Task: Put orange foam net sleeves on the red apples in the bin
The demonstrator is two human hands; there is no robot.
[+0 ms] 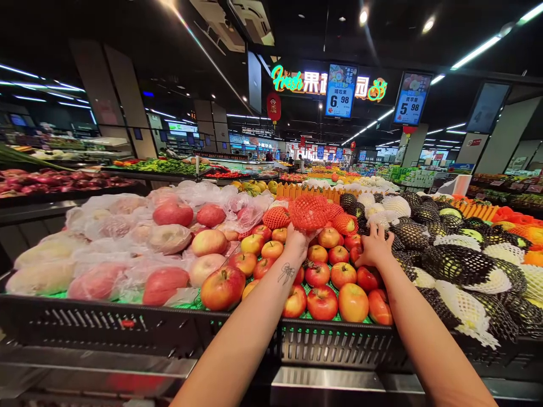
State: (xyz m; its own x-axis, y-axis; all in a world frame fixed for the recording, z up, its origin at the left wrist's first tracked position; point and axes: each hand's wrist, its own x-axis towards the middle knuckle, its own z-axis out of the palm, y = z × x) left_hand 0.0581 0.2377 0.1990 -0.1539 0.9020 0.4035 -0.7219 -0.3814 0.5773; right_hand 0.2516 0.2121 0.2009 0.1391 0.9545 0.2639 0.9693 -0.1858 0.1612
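My left hand (299, 239) is closed on an apple wrapped in an orange foam net (309, 212), lifted just above the heap of loose red and yellow apples (322, 282). My right hand (375, 246) lies on the apples at the right side of the heap, fingers curled down over one, beside fruit in black nets. More orange-netted apples (276, 217) sit behind the heap.
A black slotted crate rim (127, 328) fronts the display. Bagged apples in clear plastic (127, 249) fill the left. Fruit in black and white foam nets (462, 271) fills the right. Price screens (340, 90) hang overhead; other produce stands lie beyond.
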